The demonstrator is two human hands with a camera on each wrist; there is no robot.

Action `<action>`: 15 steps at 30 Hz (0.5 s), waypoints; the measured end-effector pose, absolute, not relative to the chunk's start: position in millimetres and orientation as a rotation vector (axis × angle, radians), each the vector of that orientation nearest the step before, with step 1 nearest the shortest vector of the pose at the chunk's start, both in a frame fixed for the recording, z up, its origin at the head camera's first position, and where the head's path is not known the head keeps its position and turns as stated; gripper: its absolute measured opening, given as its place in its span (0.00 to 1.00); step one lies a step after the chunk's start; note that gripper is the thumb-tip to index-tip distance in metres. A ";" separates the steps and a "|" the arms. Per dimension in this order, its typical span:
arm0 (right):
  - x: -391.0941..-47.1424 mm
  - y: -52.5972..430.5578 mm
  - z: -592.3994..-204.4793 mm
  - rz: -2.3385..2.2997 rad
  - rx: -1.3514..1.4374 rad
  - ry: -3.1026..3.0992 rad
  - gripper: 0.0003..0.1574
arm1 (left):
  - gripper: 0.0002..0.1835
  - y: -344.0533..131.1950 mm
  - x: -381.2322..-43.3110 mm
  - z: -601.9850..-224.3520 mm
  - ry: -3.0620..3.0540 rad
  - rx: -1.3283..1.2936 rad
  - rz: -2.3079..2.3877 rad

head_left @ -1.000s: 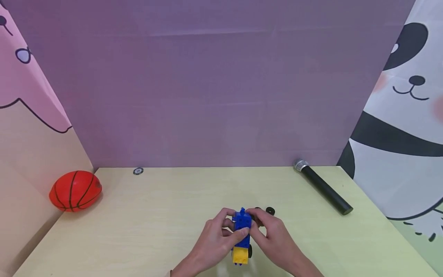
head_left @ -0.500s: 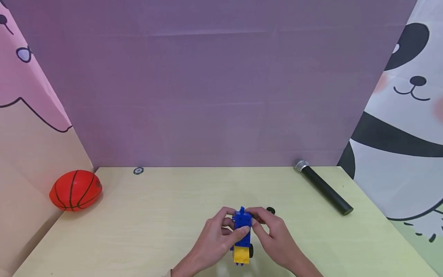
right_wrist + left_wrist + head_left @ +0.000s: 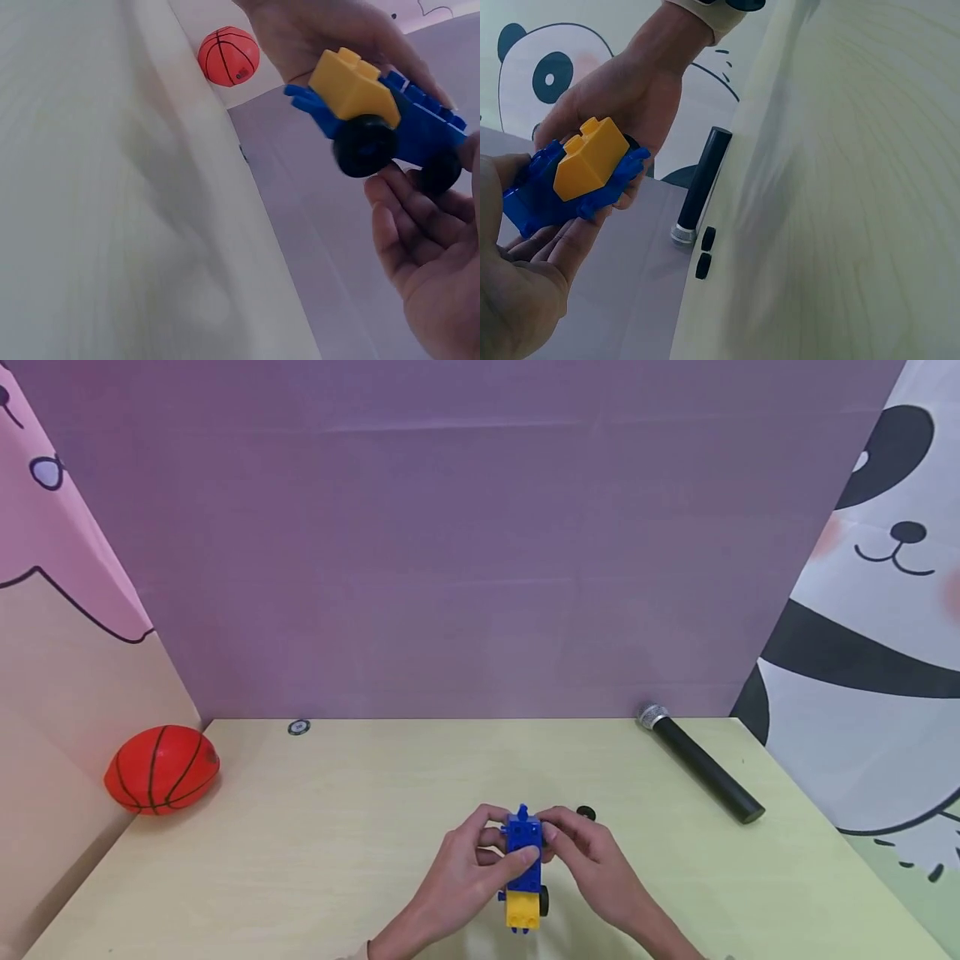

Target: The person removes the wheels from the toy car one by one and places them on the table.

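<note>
A toy car of building blocks, with a blue base [image 3: 524, 878] and a yellow block [image 3: 522, 910] on its near end, is held up over the table. My left hand [image 3: 470, 881] grips the base, thumb on top and fingers along its left side. In the right wrist view, one black wheel [image 3: 365, 145] sits below the yellow block. A second black wheel [image 3: 440, 172] is farther along that same side, between the thumb and fingers of my right hand [image 3: 596, 868]. Blue axle stubs show bare on the left side.
Two loose black wheels [image 3: 708, 238] lie on the table beyond the right hand. A black microphone [image 3: 701, 766] lies at the back right. A red ball [image 3: 162, 770] is at the left edge, and a small round chip [image 3: 298, 727] lies at the back.
The right hand's thumb and fingertips have shifted slightly at the car's far right side. A loose wheel partly seen above that hand is now hidden. The left hand keeps its grip.
</note>
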State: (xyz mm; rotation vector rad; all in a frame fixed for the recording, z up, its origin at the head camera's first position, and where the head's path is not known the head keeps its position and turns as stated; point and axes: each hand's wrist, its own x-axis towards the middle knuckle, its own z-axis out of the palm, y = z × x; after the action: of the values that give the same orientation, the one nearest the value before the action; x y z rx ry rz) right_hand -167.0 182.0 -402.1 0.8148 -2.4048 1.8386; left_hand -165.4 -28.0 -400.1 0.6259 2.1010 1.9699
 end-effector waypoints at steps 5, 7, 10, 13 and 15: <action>-162.7 177.7 -400.7 1.695 0.747 -2.414 0.11 | 0.20 -27.7 -164.6 -402.1 2.110 0.634 1.949; -160.8 175.0 -400.2 1.576 0.685 -2.428 0.11 | 0.20 -26.8 -164.7 -402.0 2.122 0.635 1.944; -159.1 171.9 -399.1 1.440 0.636 -2.419 0.12 | 0.21 -24.6 -165.1 -401.0 2.162 0.634 1.939; -159.6 170.3 -399.0 1.368 0.656 -2.391 0.14 | 0.21 -22.5 -164.0 -401.0 2.206 0.634 1.939; -160.4 169.9 -399.9 1.331 0.682 -2.374 0.15 | 0.21 -21.4 -162.9 -401.6 2.231 0.639 1.942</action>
State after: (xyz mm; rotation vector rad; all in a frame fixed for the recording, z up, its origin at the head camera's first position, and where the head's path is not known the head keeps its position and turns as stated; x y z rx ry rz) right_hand -160.4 169.9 -399.9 0.6825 -2.3738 1.3308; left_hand -162.9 -21.4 -401.6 0.6392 2.2306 1.9423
